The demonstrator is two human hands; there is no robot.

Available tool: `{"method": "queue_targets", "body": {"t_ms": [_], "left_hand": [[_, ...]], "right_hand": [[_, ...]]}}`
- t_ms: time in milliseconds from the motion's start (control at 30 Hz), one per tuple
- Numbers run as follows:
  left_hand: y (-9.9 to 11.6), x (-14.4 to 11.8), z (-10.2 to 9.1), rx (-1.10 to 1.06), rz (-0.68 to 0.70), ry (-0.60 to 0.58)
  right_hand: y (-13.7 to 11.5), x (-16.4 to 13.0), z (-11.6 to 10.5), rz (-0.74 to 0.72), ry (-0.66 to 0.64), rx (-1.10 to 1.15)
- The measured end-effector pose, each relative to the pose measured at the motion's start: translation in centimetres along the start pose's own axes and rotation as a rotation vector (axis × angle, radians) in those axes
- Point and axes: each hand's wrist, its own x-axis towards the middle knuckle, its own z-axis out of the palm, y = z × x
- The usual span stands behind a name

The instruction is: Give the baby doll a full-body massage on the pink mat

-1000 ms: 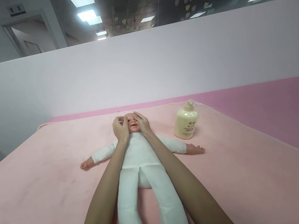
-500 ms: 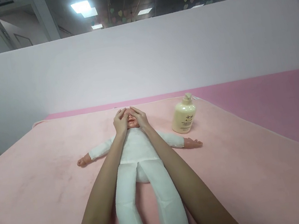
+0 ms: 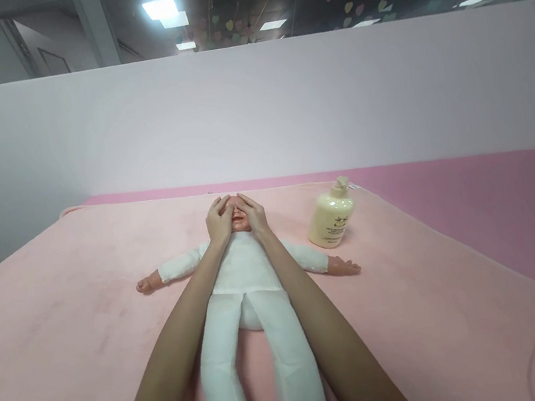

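Observation:
A baby doll (image 3: 241,264) with a white cloth body lies on its back, arms spread to both sides and legs toward me. My left hand (image 3: 219,222) cups the left side of its head, fingers curved up along it and thumb on the face by the eye. On the other side my right hand (image 3: 254,216) mirrors this, its thumb near the other eye. Between my hands the doll's nose and mouth (image 3: 239,219) show; its eyes are covered. Both my forearms stretch along the doll's body.
A pale yellow pump bottle (image 3: 331,216) stands right of the doll's head. Under everything lies a pink blanket (image 3: 91,334), over a darker pink surface (image 3: 476,216). A white low wall (image 3: 254,109) rises behind, with dark glass above it.
The view has tilted slightly, so the scene sits a little differently in it. Both hands stay on the doll's head, with hardly any shift of the fingers.

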Motion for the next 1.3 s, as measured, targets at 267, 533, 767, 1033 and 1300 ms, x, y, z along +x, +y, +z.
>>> {"method": "queue_targets", "body": {"t_ms": [267,533,767,1033,1300], "left_hand": [[-0.7,0.0,-0.2,-0.062,0.044,0.060],[-1.4,0.4,-0.5,-0.153,-0.045,0.083],[-0.9,0.7,0.0,-0.186,-0.084,0.086],[-0.5,0.7,0.2,-0.117,-0.013,0.029],[-1.2,1.6,0.3,-0.170,-0.066,-0.005]], "right_hand": [[0.1,-0.3,0.4,-0.007,-0.005,-0.029],[0.0,-0.5,0.6,-0.001,-0.010,0.012],[-0.5,-0.5,0.1,0.009,-0.034,0.042],[-1.2,-1.1,0.0,0.017,0.006,0.033],[-0.9,-0.7,-0.5,0.027,-0.001,0.066]]}}
